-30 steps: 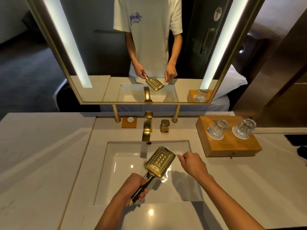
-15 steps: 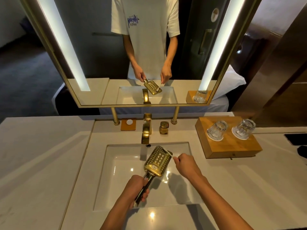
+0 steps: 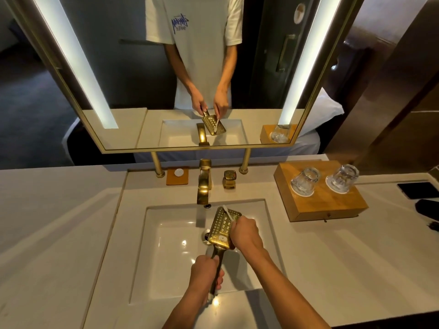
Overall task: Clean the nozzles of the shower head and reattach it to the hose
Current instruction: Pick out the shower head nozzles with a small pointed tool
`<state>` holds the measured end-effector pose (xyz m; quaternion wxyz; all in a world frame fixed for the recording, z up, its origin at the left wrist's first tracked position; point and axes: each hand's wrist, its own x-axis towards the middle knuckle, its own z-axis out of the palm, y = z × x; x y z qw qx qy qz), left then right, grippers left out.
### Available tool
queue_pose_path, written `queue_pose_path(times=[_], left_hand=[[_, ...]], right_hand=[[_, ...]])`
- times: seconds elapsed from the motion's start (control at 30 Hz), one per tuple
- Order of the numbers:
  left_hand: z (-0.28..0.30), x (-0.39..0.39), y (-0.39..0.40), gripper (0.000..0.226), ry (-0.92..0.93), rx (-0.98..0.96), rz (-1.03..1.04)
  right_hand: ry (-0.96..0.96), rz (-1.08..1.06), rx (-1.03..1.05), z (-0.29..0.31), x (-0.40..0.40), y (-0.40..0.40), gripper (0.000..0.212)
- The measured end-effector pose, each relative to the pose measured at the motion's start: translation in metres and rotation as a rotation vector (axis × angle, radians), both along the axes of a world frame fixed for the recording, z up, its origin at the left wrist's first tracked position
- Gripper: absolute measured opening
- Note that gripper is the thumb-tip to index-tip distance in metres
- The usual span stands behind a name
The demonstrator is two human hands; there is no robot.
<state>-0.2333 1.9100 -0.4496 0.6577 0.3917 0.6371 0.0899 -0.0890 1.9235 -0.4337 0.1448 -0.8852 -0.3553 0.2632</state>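
the left hand grips the gold shower head by its handle over the sink, while the right hand pinches a white swab whose tip lies on the nozzles just past the fingertips.

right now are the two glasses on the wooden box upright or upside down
Upside down. Both glasses stand mouth-down on white coasters on the wooden box, thick bases facing up.

Gold dotted shower head; white sink; brown wooden tray.

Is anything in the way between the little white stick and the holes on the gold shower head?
Nothing visible is. The right hand pinches the white swab, and it lies directly across the nozzle face of the shower head, which the left hand holds by its handle.
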Motion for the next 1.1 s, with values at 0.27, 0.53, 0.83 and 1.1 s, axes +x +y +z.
queue_pose_path(times=[0.27, 0.53, 0.83, 1.1], left_hand=[[-0.002, -0.004, 0.002, 0.027, -0.009, 0.009, 0.004], [-0.001, -0.007, 0.004, 0.028, -0.01, 0.0, 0.009], [-0.003, -0.01, 0.002, 0.029, 0.027, 0.005, 0.024], [0.0, -0.012, 0.002, 0.03, 0.024, -0.039, 0.012]], right_hand=[[-0.033, -0.068, 0.008, 0.002, 0.017, -0.006, 0.026], [-0.075, -0.022, 0.006, -0.004, 0.015, -0.005, 0.024], [0.003, -0.026, -0.023, -0.006, 0.01, 0.006, 0.022], [-0.004, 0.099, -0.002, -0.003, -0.003, -0.006, 0.027]])
